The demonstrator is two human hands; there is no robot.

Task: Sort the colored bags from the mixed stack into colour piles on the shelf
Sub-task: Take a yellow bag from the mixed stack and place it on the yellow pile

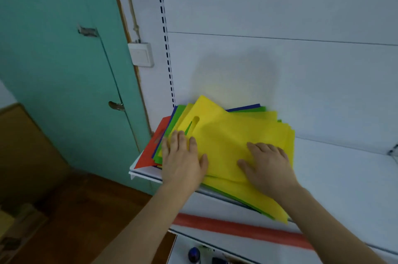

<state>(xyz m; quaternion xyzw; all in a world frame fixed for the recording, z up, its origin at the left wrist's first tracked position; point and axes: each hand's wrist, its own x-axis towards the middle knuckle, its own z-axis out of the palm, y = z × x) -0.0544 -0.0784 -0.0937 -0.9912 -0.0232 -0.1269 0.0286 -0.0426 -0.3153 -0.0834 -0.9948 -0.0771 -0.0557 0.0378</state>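
While both hands lie on the pile, the scene runs from largest to smallest as follows.

Shelving: white metal shelf unit [344, 166] with a slotted upright at its left; the pile sits at the left end of the shelf board.
Door: teal painted door [53, 59] left of the unit, with a metal handle partway down.
Mixed stack: fanned pile of flat coloured fabric bags [237, 130], its near edge hanging over the front lip of the shelf.
Top bag: yellow flat bag with an oval cut-out handle [224, 134], lying askew on top of the stack.
Lower bags: green, blue and a red bag [148, 151] peeking out at the left and back edges.
Left hand [183, 158]: palm down, fingers straight and slightly spread, resting on the left edge of the stack beside the cut-out; nothing is gripped.
Right hand [267, 162]: palm down, fingers gently bent, pressing on the yellow bag's right half; it clasps nothing.
Switch: white wall switch box [141, 54] between door and shelving.
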